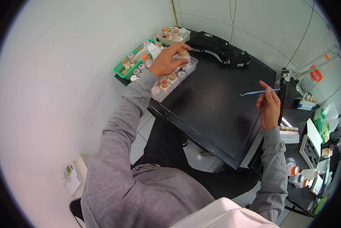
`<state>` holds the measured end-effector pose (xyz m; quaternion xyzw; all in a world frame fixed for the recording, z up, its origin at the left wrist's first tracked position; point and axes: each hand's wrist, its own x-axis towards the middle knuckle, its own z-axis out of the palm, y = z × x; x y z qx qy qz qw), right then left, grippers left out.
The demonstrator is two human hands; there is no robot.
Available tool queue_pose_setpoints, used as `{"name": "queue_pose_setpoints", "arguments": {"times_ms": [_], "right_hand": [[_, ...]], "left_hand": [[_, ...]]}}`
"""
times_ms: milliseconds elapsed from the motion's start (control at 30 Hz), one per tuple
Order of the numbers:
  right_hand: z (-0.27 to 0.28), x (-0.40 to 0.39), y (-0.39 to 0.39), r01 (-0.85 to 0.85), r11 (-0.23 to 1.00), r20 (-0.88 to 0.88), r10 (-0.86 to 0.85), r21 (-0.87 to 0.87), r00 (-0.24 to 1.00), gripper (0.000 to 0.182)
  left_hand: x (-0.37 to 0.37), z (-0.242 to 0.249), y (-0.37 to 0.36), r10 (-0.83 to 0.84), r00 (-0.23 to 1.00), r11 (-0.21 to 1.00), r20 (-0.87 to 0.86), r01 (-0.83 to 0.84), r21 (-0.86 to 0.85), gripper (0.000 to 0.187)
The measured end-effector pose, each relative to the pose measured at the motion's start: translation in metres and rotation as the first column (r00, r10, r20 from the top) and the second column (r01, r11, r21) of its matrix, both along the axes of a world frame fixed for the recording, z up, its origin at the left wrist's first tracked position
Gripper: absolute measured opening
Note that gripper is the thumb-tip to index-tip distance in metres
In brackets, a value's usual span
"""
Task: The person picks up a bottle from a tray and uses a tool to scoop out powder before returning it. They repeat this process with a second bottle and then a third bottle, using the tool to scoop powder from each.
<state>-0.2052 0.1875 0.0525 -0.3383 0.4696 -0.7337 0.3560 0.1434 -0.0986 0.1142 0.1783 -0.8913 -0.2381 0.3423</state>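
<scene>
Head view: gripping a jar (182, 56) in the left hand (166, 62), thumb and fingers closed round it, at the far end of the white basket (177, 86). Can't tell if lifted clear or resting in it. Pinching a blue tool (254, 92) in the right hand (269, 106), roughly level, hooked tip pointing left, over the right edge of the black counter (216, 95). Well apart from the left hand.

Packed with more jars (164, 84), mostly orange- or tan-capped: white basket. Just beside it on the left: green basket (119, 70), also full. Behind: small basket (170, 41) with a few more. Along the back edge: black bundle (212, 45) with white lettering. On the side counter (292, 112) at right: bottle (312, 80) with orange label, tissue pack (324, 127), open white case (310, 149).
</scene>
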Motion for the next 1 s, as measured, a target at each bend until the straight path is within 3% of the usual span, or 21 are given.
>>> {"name": "queue_pose_setpoints", "arguments": {"times_ms": [100, 367, 433, 500, 533, 767, 867, 1000], "right_hand": [[0.001, 0.002, 0.001, -0.006, 1.000, -0.013, 0.006, 0.014, 1.000, 0.041], [0.006, 0.008, 0.002, -0.021, 0.998, -0.043, 0.023, 0.058, 0.999, 0.042], [0.007, 0.009, 0.002, -0.023, 0.998, -0.055, 0.027, 0.060, 0.998, 0.042], [0.009, 0.009, 0.001, -0.023, 0.998, -0.068, 0.028, 0.065, 0.997, 0.042], [0.009, 0.010, 0.002, -0.022, 0.997, -0.073, 0.027, 0.069, 0.997, 0.042], [0.006, 0.008, 0.003, -0.034, 0.996, -0.082, 0.041, 0.084, 0.996, 0.042], [0.006, 0.005, 0.003, -0.033, 0.996, -0.087, 0.040, 0.088, 0.995, 0.042], [0.004, 0.003, 0.004, -0.032, 0.995, -0.082, 0.040, 0.096, 0.996, 0.042]], "left_hand": [[0.020, 0.003, -0.018, -0.024, 0.969, 0.999, 0.245, 0.011, 0.053, 0.046], [0.029, -0.028, -0.024, -0.012, 0.940, 0.990, 0.341, -0.036, 0.133, 0.041], [0.028, -0.028, -0.026, -0.013, 0.930, 0.993, 0.368, -0.030, 0.111, 0.039], [0.023, -0.026, -0.027, 0.010, 0.938, 1.000, 0.347, -0.005, -0.016, 0.039], [0.019, -0.026, -0.026, 0.036, 0.962, 0.998, 0.269, -0.023, -0.052, 0.037], [-0.023, -0.033, -0.038, 0.325, 0.869, 0.928, 0.374, -0.217, -0.303, 0.041], [-0.042, -0.026, -0.029, 0.434, 0.731, 0.897, 0.527, -0.298, -0.325, 0.042], [-0.055, -0.020, -0.029, 0.413, 0.665, 0.908, 0.622, -0.357, -0.220, 0.039]]}}
